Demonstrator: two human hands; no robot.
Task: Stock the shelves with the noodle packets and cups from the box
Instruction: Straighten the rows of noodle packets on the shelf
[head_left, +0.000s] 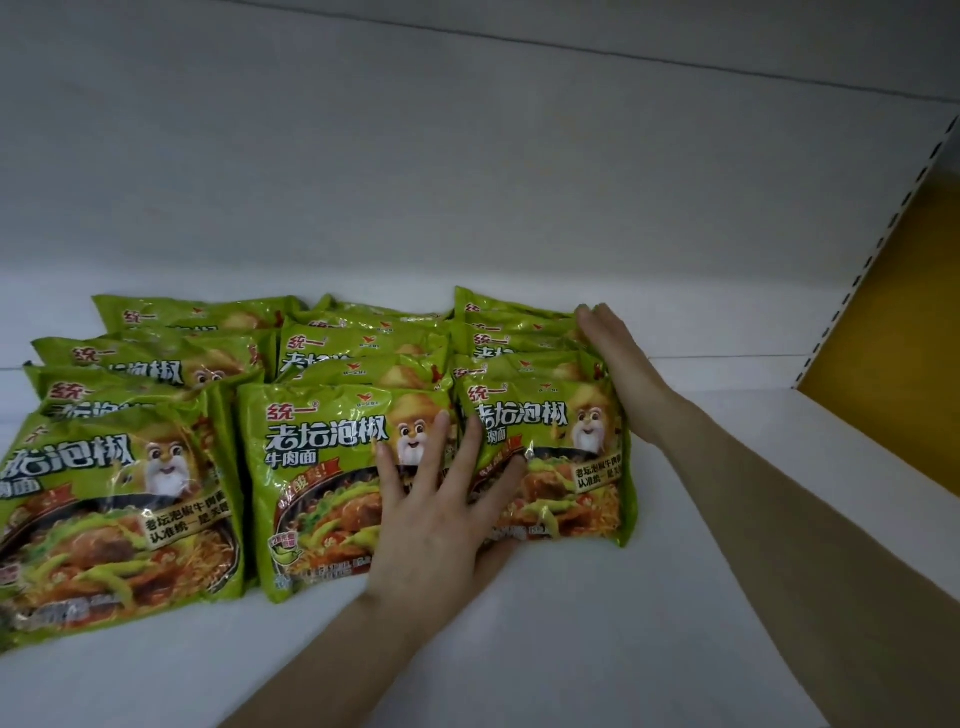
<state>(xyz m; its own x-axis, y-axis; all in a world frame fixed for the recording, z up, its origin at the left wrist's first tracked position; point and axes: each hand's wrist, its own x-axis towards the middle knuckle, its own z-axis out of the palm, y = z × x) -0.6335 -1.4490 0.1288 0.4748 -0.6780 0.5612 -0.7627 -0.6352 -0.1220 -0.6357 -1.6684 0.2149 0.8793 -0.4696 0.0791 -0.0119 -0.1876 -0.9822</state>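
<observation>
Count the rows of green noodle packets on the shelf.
3 rows, each overlapping front to back: left row, middle row under the left hand, right row with the right hand against its side. Packets behind are partly hidden.

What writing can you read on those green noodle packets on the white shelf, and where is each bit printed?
"统一": red brand mark, top left of the green plastic noodle packet in the front middle, repeated on the packets behind.
"老坛泡椒": large dark characters across the same packet.
"牛肉面": smaller line beneath it.
White label on the front right green packet: starts "老坛泡椒牛肉面", remainder too blurred.
Red banner, bottom-edge print: unreadable.
White shelf: no writing.
</observation>
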